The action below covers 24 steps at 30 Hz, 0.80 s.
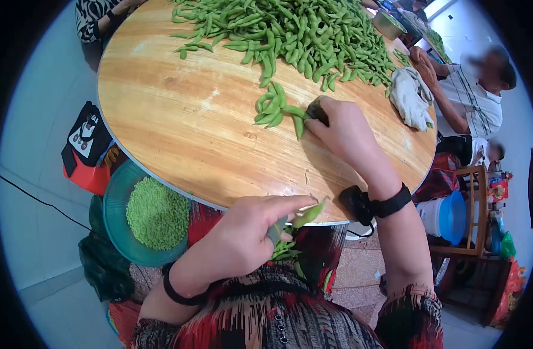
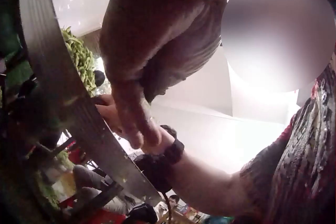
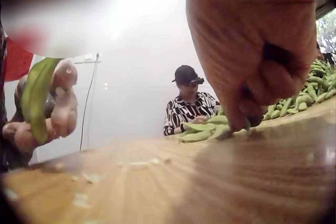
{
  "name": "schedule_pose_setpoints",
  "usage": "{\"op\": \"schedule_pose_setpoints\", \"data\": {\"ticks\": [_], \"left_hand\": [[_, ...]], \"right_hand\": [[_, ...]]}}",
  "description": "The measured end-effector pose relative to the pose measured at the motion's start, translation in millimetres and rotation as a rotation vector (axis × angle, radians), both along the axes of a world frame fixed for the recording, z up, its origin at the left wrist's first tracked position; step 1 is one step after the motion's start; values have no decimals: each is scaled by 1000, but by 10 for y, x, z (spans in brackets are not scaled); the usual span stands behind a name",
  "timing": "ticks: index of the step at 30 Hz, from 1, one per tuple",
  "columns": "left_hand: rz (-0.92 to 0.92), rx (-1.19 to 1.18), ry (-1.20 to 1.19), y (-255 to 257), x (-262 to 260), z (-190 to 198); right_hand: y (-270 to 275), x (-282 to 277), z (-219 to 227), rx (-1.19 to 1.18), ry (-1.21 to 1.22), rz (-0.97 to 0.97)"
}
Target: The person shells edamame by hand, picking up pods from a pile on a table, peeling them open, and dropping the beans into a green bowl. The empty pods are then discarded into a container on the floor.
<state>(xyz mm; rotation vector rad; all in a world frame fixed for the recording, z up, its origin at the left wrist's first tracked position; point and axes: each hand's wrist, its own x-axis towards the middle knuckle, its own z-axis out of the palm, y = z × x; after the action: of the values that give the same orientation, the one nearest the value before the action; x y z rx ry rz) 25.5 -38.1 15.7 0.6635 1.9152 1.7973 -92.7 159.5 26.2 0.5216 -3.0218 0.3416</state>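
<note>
Head view: left hand (image 1: 243, 238) pinches green, curved pod (image 1: 309, 214).

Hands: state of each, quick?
Left hand: pinches a green pod.
Right hand: curled around a dark object, touching pods on the table.

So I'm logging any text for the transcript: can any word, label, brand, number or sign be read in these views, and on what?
None can be read.
The black bag left of the wooden table bears a white print, too small to read.
The packages by the chair at the right show colours only, blurred.
The pod in the left hand and the wrist straps carry no text.
</note>
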Motion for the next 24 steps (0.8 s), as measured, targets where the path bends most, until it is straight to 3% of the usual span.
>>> {"op": "schedule_pose_setpoints", "data": {"ticks": [2, 4, 6, 8, 10, 12, 14, 15, 16, 17, 18, 20, 24], "left_hand": [[32, -42, 72, -19, 32, -23], [102, -138, 357, -26, 45, 1], [154, -199, 296, 19, 54, 115], [203, -263, 237, 131, 47, 157], [463, -258, 526, 281, 32, 106], [492, -217, 634, 341, -15, 38], [425, -84, 385, 352, -36, 35], [425, -89, 388, 366, -68, -41], [464, 91, 309, 388, -111, -170], [500, 269, 226, 404, -124, -250], [500, 263, 225, 418, -111, -227], [472, 586, -247, 441, -76, -149], [464, 656, -299, 485, -43, -104]], "right_hand": [[69, 82, -20, -255, -18, -29], [121, 207, 45, -356, -110, -86], [138, 378, 141, -463, -199, -149], [143, 582, 253, -696, -480, -197], [135, 780, 343, -733, -528, -153], [91, 960, 437, -945, -735, -83], [138, 1049, 344, -919, -716, -35], [149, 1086, 291, -1075, -693, -80], [145, 1125, 263, -1229, -667, -127], [80, 1178, 274, -1191, -580, -152], [85, 1217, 257, -1196, -583, -152], [98, 1278, 192, -1338, -813, -82], [107, 1339, 111, -1510, -986, 16]]}}
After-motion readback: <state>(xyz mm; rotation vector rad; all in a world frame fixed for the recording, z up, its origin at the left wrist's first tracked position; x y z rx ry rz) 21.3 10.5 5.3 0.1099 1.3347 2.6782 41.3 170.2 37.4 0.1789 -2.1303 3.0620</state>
